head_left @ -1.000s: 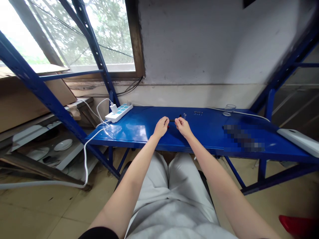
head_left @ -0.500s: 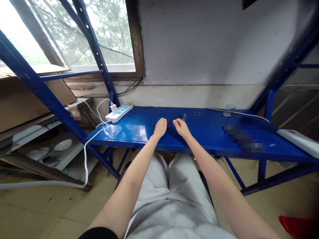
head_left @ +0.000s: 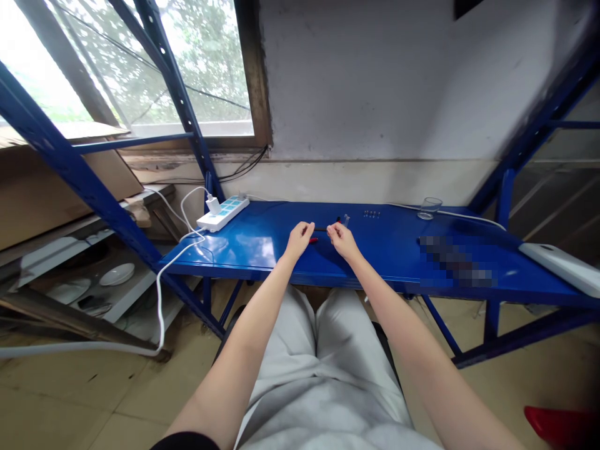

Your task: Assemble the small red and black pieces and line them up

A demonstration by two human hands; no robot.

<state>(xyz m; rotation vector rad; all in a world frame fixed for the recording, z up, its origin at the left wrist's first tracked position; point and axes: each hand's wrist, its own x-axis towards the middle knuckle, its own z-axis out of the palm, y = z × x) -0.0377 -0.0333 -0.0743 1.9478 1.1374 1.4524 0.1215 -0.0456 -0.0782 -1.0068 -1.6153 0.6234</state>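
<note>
A thin dark tool (head_left: pixel 321 229) with small red parts lies low over the middle of the blue surface (head_left: pixel 262 240), between the person's two hands. The right hand (head_left: pixel 341 236) has its fingertips pinched narrow on the tool's right end. The left hand (head_left: pixel 300 234) is loosely curled at the left end, but the view is too small to tell whether it grips.

Just beyond the tool stands a small clear piece (head_left: pixel 347 219), and a little to the right of that is a short row of dark screws (head_left: pixel 372 214). The surface's front edge runs close on the person's side of the tool, with the grey-trousered knees below it.

To the left of the tool the blue top is bare as far as a white power strip (head_left: pixel 222 212) near the far left corner; its white cable (head_left: pixel 159 294) drops over the edge to the floor.

To the right there is bare room up to a blurred patch (head_left: pixel 457 262). A clear glass (head_left: pixel 430 207) sits farther back on that side, and a flat white object (head_left: pixel 557 265) lies at the far right end. Behind the tool the wall closes off the back edge, and slanted blue frame posts (head_left: pixel 178 94) rise well to the left.
</note>
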